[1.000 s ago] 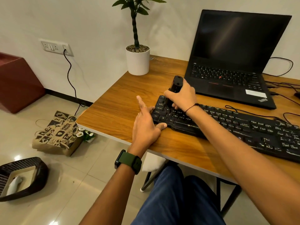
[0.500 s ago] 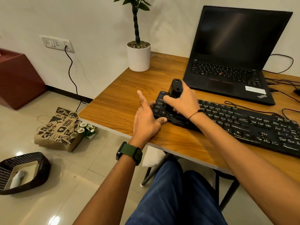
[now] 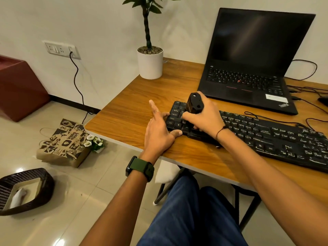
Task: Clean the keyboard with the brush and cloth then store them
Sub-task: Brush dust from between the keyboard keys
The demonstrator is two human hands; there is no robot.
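Nearest the viewer, blue-trousered legs (image 3: 188,215) are showing below the worktop (image 3: 134,110) edge, and a green-strapped watch (image 3: 140,168) is sitting on the left wrist. The left hand (image 3: 158,134) is resting released against the left end of the black keyboard (image 3: 266,137), thumb touching its front edge and forefinger raised. The right hand (image 3: 205,118) is grasping the black brush (image 3: 194,103) upright, its lower end hidden among the keys at the keyboard's left end. On the floor to the left, a dark woven basket (image 3: 26,176) is holding a white cloth (image 3: 18,197), well apart from the keyboard. Farther back, an open laptop (image 3: 255,55) and a potted plant (image 3: 150,63) are standing on the worktop.
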